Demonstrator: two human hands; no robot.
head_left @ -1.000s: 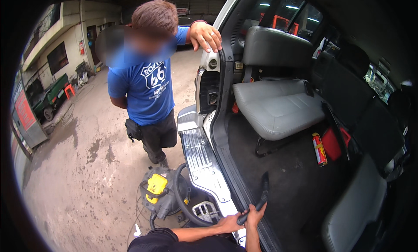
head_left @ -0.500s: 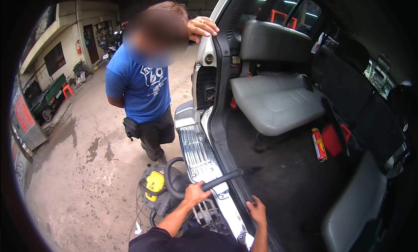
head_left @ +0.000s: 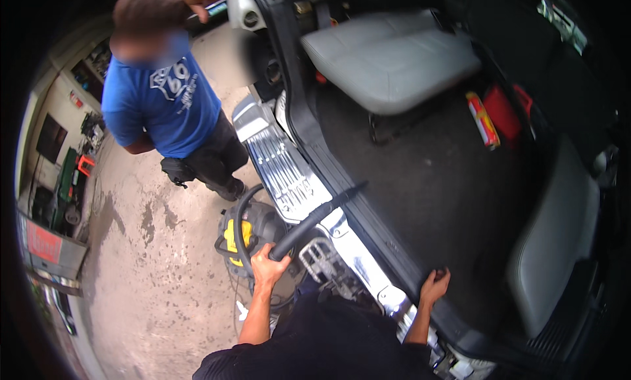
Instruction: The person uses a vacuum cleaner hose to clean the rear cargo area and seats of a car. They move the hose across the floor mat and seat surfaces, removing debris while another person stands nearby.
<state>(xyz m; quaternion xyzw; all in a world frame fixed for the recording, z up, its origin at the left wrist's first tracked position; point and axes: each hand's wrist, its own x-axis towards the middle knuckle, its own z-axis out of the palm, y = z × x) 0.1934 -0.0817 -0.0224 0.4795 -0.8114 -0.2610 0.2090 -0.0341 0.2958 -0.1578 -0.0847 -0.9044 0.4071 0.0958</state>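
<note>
My left hand (head_left: pixel 266 265) is wrapped round the black vacuum hose (head_left: pixel 296 235). The hose's narrow dark nozzle (head_left: pixel 345 195) crosses the shiny rear bumper step (head_left: pixel 289 183), its tip over the door sill. Behind the hose, a grey and yellow vacuum cleaner (head_left: pixel 266 222) stands on the floor. Over the sill, at the edge of the dark vehicle floor (head_left: pixel 420 189), my right hand (head_left: pixel 434 287) has its fingers loosely bent and apart from the thumb, with nothing seen in it.
A person in a blue shirt (head_left: pixel 161 111) stands at the left, one hand on the vehicle's body. Inside are grey seats (head_left: pixel 394 65), a red and yellow canister (head_left: pixel 483 120) and a red object (head_left: pixel 505 114). The black door sill (head_left: pixel 374 229) runs diagonally.
My view has shifted toward the vehicle floor. My left hand has drawn the hose back, so its nozzle shows over the sill. My right hand has moved along the sill, away from the nozzle.
</note>
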